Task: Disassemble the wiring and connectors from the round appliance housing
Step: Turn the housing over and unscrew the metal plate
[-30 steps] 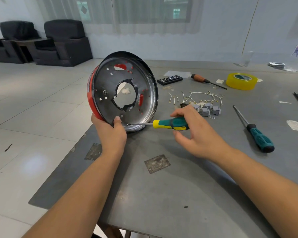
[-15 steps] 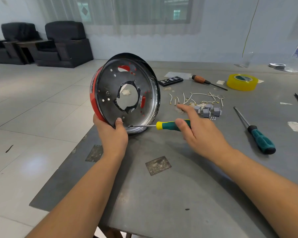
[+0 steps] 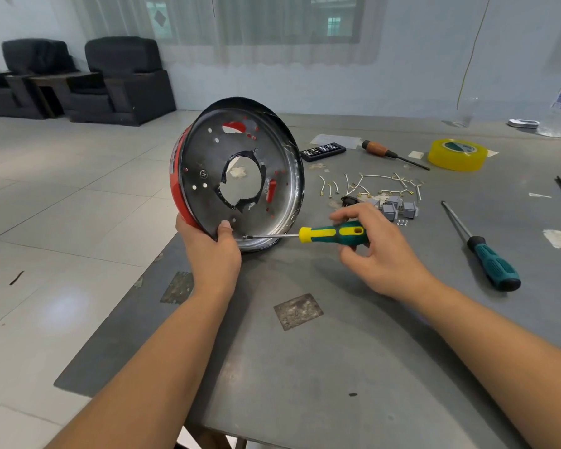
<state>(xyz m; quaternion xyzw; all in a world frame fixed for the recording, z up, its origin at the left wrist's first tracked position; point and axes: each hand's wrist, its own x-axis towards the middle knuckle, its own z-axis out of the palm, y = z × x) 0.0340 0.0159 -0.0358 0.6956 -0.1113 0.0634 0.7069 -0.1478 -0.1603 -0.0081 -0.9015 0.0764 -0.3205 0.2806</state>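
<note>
2 hands busy | R hand regripped screwdriver | housing same

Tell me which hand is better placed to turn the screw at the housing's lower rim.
Right hand: it holds the screwdriver, tip at the rim. Left hand steadies the housing.

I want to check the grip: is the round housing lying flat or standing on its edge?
On its edge, tilted: the round housing rests its lower rim on the table, left hand gripping it.

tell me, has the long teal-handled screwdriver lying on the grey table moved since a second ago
No. The long teal-handled screwdriver lies in the same spot, at the same angle, right of the grey connector blocks.
</note>
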